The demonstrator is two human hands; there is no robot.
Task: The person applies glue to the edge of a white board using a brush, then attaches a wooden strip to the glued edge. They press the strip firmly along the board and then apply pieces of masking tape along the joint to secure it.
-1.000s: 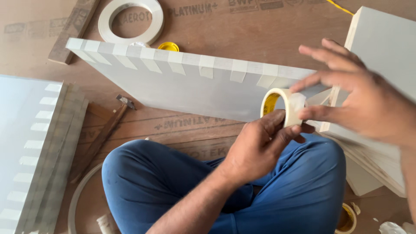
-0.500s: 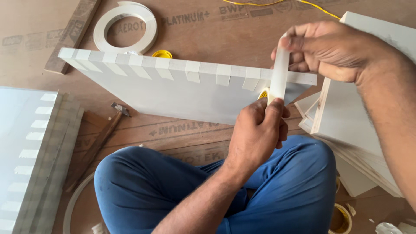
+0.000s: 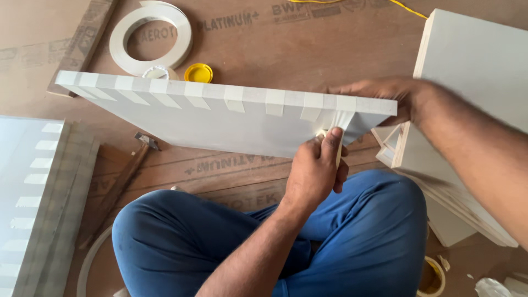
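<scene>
A long white panel [image 3: 231, 124] lies tilted across my crossed legs, its top edge banded with several short strips of pale masking tape. My left hand [image 3: 316, 170] is closed on a masking tape roll [image 3: 337, 157] just under the panel's right end; the roll is mostly hidden by my fingers. A fresh tape strip [image 3: 345, 110] runs from the roll up over the edge. My right hand [image 3: 379, 91] reaches over the far side of that edge, fingers pressing the strip's end against the panel.
A big white coil of edge band [image 3: 149, 36], a small tape roll [image 3: 158, 72] and a yellow lid [image 3: 198, 72] lie behind the panel. A hammer [image 3: 118, 181] and another taped panel [image 3: 27, 192] are at left. Stacked white boards [image 3: 467, 82] stand at right.
My right hand pulled a strip up from the roll, then carried it over the panel's edge to the far side. My left hand dropped lower with the roll, under the panel.
</scene>
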